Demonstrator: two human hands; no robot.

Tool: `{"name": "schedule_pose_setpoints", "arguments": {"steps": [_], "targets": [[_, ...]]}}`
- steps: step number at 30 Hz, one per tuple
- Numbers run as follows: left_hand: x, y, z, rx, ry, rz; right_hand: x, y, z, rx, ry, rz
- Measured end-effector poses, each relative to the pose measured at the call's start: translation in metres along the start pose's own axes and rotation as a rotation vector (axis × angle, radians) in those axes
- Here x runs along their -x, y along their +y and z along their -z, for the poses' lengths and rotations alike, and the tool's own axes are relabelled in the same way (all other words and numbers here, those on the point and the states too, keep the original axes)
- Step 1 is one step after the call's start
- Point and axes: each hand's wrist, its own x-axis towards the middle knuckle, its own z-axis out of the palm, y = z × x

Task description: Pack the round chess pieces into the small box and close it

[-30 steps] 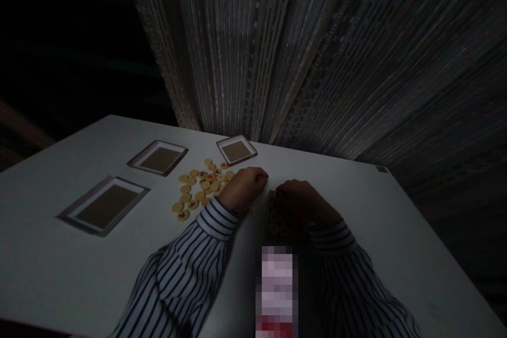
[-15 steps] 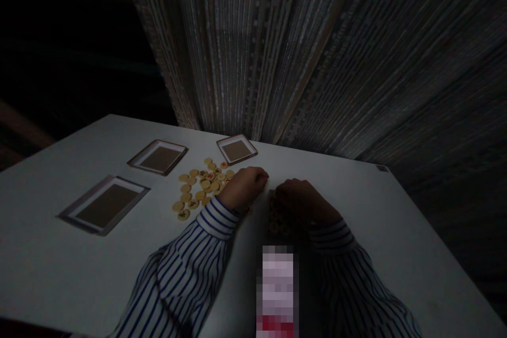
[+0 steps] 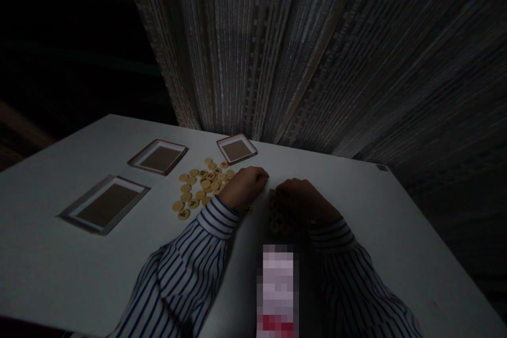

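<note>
My left hand (image 3: pixel 249 186) rests low over the white table with its fingers curled closed; what they hold, if anything, is hidden. Just left of it lies a loose spread of round, pale wooden xiangqi pieces (image 3: pixel 205 184), some marked in red or black. Under my wrist one more xiangqi piece (image 3: pixel 249 210) peeks out. My right hand (image 3: pixel 303 199) is closed too, its fingertips bent down over a dark, shadowed tray (image 3: pixel 273 231) with round pieces in it. I cannot make out what those fingers grip.
Three shallow boxes stand on the white table (image 3: pixel 396 253): a rear box (image 3: pixel 237 149), a left rear box (image 3: pixel 159 157) and a larger left box (image 3: pixel 106 205). A string curtain (image 3: pixel 237 47) hangs behind the far edge. A small dark patch (image 3: pixel 382 168) marks the right corner.
</note>
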Motion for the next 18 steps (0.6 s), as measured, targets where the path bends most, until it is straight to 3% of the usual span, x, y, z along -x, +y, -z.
{"name": "schedule_pose_setpoints", "arguments": {"steps": [18], "targets": [[-0.0001, -0.0008, 0.0006, -0.001, -0.007, 0.004, 0.0006, 0.0014, -0.0034, 0.012, 0.032, 0.020]]}}
